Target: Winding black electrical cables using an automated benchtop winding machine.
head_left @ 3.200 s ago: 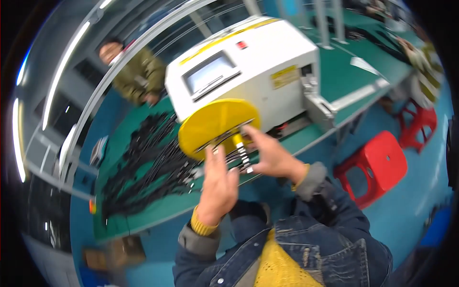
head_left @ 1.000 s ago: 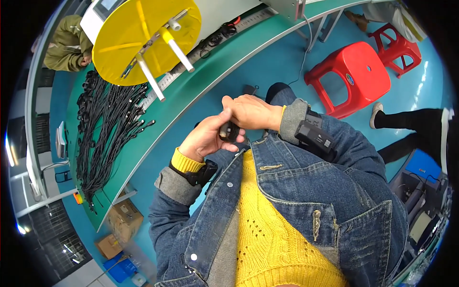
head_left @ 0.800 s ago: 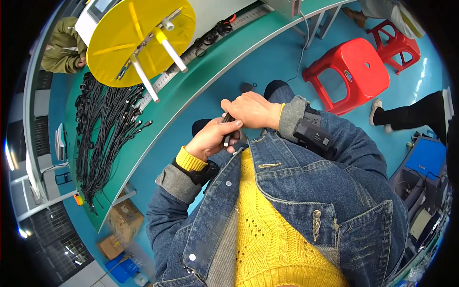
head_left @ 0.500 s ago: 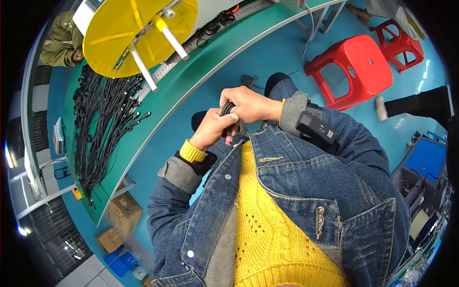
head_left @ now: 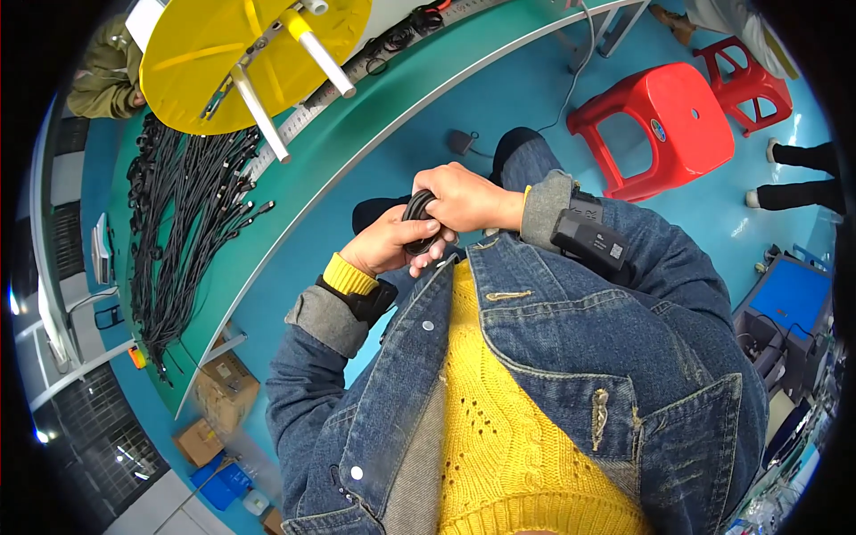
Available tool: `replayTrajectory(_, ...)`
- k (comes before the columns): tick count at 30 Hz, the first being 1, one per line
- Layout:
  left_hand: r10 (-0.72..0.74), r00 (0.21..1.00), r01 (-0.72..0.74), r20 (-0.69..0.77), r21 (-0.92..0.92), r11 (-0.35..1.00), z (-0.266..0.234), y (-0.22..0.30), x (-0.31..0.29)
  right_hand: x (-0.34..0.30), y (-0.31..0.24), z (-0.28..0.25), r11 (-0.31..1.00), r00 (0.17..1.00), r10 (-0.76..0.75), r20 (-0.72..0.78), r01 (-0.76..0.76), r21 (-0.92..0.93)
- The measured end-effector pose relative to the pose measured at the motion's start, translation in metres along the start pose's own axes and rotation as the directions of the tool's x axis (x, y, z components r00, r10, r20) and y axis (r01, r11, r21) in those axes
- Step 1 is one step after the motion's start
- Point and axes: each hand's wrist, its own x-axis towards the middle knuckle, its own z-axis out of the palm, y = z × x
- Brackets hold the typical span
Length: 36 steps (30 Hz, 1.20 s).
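On the far left of the green bench [head_left: 294, 192], a thick spread of thin black cables [head_left: 178, 223] is lying loose, beside a glossy yellow disc [head_left: 214, 45] with white pegs sticking out. Below the bench, brown cardboard boxes [head_left: 223, 392] are sitting on the floor; their contents cannot be told. In front of the chest, the left hand [head_left: 385, 245] is cupping a small coil of black cable [head_left: 417, 218] from below, fingers curled around it. The right hand [head_left: 468, 198] is gripping the coil from above, fingers closed over it. Further right, two smooth red plastic stools [head_left: 669, 125] are standing on the blue floor.
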Motion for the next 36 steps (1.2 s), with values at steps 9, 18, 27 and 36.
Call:
replayTrajectory(9,0.075,0.961,-0.032,-0.265,0.162,0.986,-0.006,-0.028,0.011,0.004,-0.004,0.000,0.767,0.950,-0.313,0.011,0.260,-0.586)
replayTrajectory(18,0.237,0.920,-0.151,-0.312,0.275,0.949,-0.013,-0.038,0.007,0.000,-0.018,-0.011,0.853,0.953,-0.250,0.173,0.301,-0.426)
replayTrajectory(27,0.603,0.760,-0.404,-0.244,0.549,0.732,0.026,-0.030,0.011,0.009,-0.020,0.013,0.878,0.980,-0.166,-0.108,0.097,-0.469)
replayTrajectory(36,0.482,0.655,-0.218,-0.583,0.464,0.858,0.017,-0.037,0.002,0.059,-0.059,-0.045,0.757,0.756,-0.505,-0.417,0.156,-0.634)
